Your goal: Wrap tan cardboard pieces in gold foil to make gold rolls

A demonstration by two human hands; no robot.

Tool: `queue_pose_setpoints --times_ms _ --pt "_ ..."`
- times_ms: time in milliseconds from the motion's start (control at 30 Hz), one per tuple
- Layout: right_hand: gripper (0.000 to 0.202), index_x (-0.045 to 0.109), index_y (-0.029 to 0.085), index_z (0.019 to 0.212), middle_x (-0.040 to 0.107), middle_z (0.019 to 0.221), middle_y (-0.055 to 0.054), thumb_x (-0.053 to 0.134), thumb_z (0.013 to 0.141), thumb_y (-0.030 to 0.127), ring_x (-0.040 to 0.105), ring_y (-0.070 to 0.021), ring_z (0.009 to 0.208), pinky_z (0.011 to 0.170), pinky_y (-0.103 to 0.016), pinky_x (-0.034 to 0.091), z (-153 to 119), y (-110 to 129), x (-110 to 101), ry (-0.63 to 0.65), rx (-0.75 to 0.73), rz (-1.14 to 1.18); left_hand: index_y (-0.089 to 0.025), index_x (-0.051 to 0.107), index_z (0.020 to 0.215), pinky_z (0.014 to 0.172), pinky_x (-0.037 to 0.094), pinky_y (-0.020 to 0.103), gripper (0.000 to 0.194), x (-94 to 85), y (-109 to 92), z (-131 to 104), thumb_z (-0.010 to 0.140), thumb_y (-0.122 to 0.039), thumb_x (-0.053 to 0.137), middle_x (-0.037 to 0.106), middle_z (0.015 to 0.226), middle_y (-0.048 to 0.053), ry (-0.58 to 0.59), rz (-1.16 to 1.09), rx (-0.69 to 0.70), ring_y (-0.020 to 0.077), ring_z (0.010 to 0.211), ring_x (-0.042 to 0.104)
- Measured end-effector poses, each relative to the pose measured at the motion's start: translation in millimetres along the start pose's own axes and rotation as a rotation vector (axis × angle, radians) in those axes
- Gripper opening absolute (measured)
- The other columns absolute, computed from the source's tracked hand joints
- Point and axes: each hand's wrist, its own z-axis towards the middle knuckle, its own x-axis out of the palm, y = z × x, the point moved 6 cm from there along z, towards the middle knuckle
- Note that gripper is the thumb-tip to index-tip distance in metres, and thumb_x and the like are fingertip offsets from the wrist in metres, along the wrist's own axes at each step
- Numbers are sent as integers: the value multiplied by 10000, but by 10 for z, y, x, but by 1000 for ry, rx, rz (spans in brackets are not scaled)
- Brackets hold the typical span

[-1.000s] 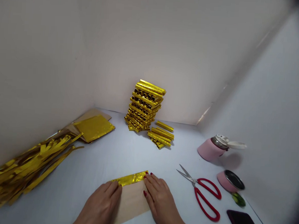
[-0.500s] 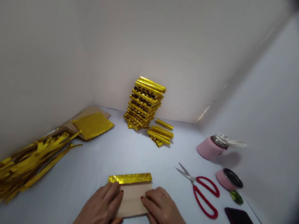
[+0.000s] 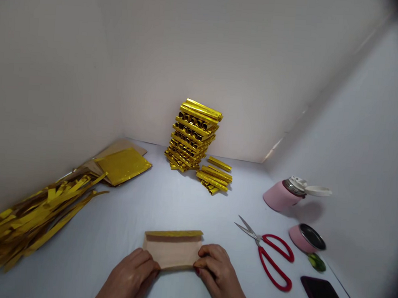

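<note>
A gold foil sheet (image 3: 173, 252) lies on the white table, its pale backing facing up. The far edge is folded up and shows a thin gold strip, and the near edge is raised as well. At the near left corner my left hand (image 3: 130, 273) pinches the sheet, fingers closed. My right hand (image 3: 219, 270) grips the right end near its near corner, with fingertips and thumb together.
Behind stand a tall stack of gold rolls (image 3: 193, 137) and a few loose rolls (image 3: 214, 177). Gold sheets (image 3: 124, 166) and strips (image 3: 40, 215) lie left. Rightward are red-handled scissors (image 3: 258, 238), a pink flask (image 3: 280, 195), a pink cup (image 3: 303, 240), a green item (image 3: 316, 262) and a phone (image 3: 327, 296).
The sheet's near edge has moved away from me and is now raised, while the far gold fold stands more upright. Both hands have shifted their grip from lying on the sheet to pinching its near corners.
</note>
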Motion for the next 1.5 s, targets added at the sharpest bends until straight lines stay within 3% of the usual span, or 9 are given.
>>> queue_pose_setpoints --times_ms 233,667,833,967,1100,1167,1300,1400,1500 --pt "157 497 217 751 551 870 -44 460 885 144 542 -199 817 724 -346 464 22 -64 48 -45 87 17 -238 547 1043 664 535 295 180 -36 117 -62 969 -235 384 659 877 31 -88 -61 -144 189 765 640" --pt "169 444 215 708 516 823 -31 487 854 144 504 -205 787 703 -353 419 36 -111 50 -102 177 -62 -243 499 1264 681 554 267 335 6 126 -107 947 -215 392 644 1045 80 -145 130 -106 199 843 665" --pt "195 446 218 674 518 793 -27 486 858 164 506 -200 759 680 -345 429 48 -133 40 -123 198 -111 -283 502 1304 803 520 334 441 -56 -96 -17 921 -113 364 566 1295 88 -84 310 190 252 1095 583" --pt "190 449 219 673 535 786 -31 509 845 165 528 -208 753 676 -355 450 42 -139 19 -116 210 -169 -228 547 1253 871 495 335 447 -13 -211 13 858 -59 425 631 1227 46 48 295 343 237 1111 585" --pt "69 546 195 872 615 961 -108 495 848 154 585 -269 908 757 -408 483 -16 -28 19 -207 127 -330 -156 502 1304 915 487 392 443 62 -208 -54 861 -174 497 581 1283 107 31 358 340 283 1165 549" --pt "240 550 163 1097 614 1143 -153 470 870 152 572 -286 1055 867 -424 463 -41 126 133 -216 -46 -414 -144 468 1334 914 492 372 482 107 -200 -104 887 -310 536 569 1293 121 4 358 359 278 1160 555" --pt "498 415 150 1364 617 1239 -113 484 913 349 565 -239 1138 910 -334 467 -122 373 496 12 -461 -439 -184 331 1428 930 480 323 631 92 -141 -151 902 -470 530 531 1334 105 -27 298 324 241 1186 536" --pt "659 310 145 1439 553 1308 -109 517 890 447 549 -237 1169 905 -328 482 -184 260 481 151 -428 -464 -207 273 1453 940 465 299 667 -2 -104 -184 901 -480 530 511 1355 84 23 296 337 222 1199 525" --pt "681 224 213 1473 494 1357 -79 538 884 350 543 -234 1182 903 -341 488 -280 61 280 198 -321 -486 -254 287 1447 938 459 273 604 -140 -27 -237 917 -427 522 519 1349 48 62 307 330 197 1179 544"
